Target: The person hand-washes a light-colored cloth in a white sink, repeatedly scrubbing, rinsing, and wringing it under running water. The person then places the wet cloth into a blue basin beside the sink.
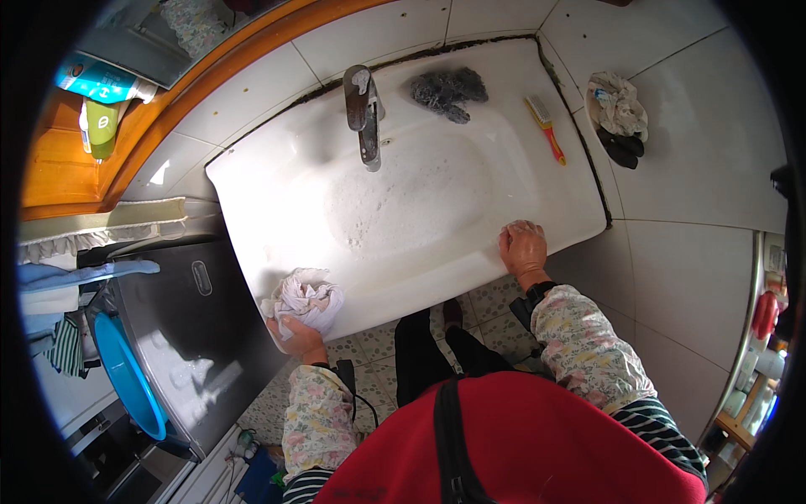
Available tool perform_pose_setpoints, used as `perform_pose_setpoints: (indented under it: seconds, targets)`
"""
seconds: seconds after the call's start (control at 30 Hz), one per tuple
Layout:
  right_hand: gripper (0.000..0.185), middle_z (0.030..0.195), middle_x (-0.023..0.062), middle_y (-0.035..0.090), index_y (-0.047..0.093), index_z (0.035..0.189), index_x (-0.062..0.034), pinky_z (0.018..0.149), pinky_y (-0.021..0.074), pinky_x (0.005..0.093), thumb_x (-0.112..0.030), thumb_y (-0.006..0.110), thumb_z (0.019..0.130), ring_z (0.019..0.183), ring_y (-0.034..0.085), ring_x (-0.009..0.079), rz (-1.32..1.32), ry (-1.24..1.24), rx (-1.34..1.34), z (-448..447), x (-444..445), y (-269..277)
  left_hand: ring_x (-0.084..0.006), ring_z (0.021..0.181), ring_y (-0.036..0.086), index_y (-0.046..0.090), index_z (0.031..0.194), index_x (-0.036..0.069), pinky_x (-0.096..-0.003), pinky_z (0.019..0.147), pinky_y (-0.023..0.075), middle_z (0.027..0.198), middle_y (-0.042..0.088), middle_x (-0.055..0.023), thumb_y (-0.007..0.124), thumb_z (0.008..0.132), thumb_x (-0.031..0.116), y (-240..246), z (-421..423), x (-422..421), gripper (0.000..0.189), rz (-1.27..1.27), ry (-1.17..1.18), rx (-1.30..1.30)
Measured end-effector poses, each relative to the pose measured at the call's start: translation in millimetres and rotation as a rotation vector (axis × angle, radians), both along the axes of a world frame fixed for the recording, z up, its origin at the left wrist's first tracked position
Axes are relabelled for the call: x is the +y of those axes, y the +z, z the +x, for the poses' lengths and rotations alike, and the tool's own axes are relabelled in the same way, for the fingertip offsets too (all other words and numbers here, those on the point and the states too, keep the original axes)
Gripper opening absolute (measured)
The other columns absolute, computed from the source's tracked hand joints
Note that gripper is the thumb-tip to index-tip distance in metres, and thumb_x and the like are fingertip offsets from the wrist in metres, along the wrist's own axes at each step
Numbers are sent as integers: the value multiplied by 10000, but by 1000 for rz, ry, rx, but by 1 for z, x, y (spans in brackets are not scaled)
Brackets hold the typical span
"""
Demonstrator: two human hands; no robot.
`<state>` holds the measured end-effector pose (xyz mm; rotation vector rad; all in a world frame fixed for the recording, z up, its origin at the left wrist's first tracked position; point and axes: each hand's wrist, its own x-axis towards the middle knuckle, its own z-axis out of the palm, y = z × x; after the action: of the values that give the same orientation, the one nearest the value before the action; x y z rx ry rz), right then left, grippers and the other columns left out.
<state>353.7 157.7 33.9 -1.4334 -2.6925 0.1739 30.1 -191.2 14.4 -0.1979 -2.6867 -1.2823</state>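
A bunched, wet-looking white cloth (306, 298) rests on the front left corner of the white ceramic sink (415, 280). My left hand (297, 337) cups it from the near side, its fingers partly hidden by the folds. On the front right rim lies my right hand (525, 247), its fingers curled and wet with suds. Whatever may be under that palm is hidden. Cloudy water with foam (409, 205) stands in the basin, below a metal faucet (366, 120).
A dark wet bundle (448, 91) sits on the back ledge, and a red-and-yellow-handled brush (546, 129) on the right ledge. A wall holder (617, 112) carries crumpled material. A dark appliance (208, 327) and a blue basin (129, 375) stand at left. Tubes (104, 116) occupy an orange wooden shelf.
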Motion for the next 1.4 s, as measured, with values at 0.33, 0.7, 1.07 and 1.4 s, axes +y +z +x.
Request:
perform_pose_setpoints:
  seconds: [0.33,0.7,1.07,1.4]
  targets:
    - [239,962,96,703,716,822,-52,903,457,406,-241,576,868,969,628,275,-13,-8,13,0,0,1,-321,1068,575,492,1300,-56,-379,949,435,1219,587,-209,470,974,315,-1,0,-3,495,-52,-13,25]
    - [236,939,98,701,711,810,-52,888,457,410,-238,576,863,951,626,282,-20,2,38,0,1,1,-298,1051,568,481,1298,-67,-368,933,439,1208,580,-211,466,970,299,3,1,-1,492,0,-32,-19]
    - [236,983,104,698,712,864,-53,928,453,425,-232,559,881,988,621,294,-58,-17,7,2,1,-3,-363,1118,566,471,1303,-93,-418,965,450,1244,553,-256,453,930,438,11,3,6,649,7,-3,-44]
    - [240,951,101,704,719,825,-47,898,460,414,-232,573,866,956,629,278,-15,-3,21,0,1,-1,-367,1110,567,478,1288,-103,-416,962,452,1228,554,-266,458,923,432,12,3,6,648,-8,-18,-41]
